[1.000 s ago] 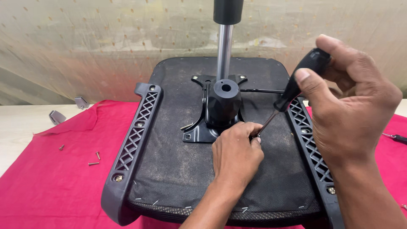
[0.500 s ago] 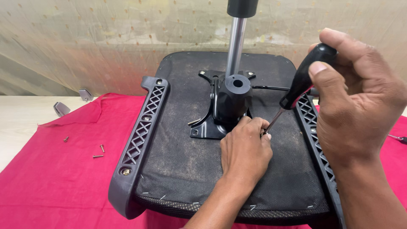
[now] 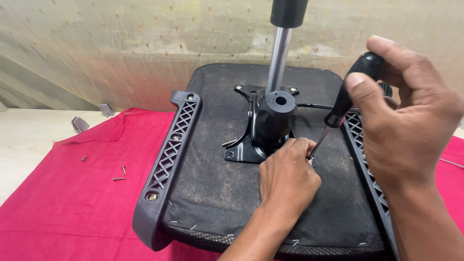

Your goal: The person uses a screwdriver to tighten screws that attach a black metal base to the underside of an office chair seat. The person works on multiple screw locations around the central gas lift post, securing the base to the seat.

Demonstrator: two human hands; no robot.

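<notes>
With the right hand [image 3: 411, 121] gripping the screwdriver [image 3: 345, 99], its tip could slip and jab the left hand's [image 3: 288, 179] fingers [image 3: 302, 147] pinched at the screw.

The upturned chair seat's fabric underside [image 3: 217, 193] is dusty charcoal black, flecked with pale lint and edged with small silver staples. Its moulded plastic side rail [image 3: 169, 159] is dark grey with an open criss-cross lattice pattern, and a brassy screw head shows near its lower end. The stamped metal mounting plate [image 3: 241, 152] and the round hub [image 3: 276, 113] on it are glossy black. The gas-lift column [image 3: 279, 58] is bright chrome below a black sleeve. The screwdriver [image 3: 345, 99] has a black handle and a silvery shaft. The spread cloth [image 3: 72, 212] is plain crimson red, with small dark loose screws [image 3: 119, 175] lying on it. The surface [image 3: 29, 145] is pale cream. The wall covering [image 3: 121, 43] behind is beige with scattered orange-brown dots.
</notes>
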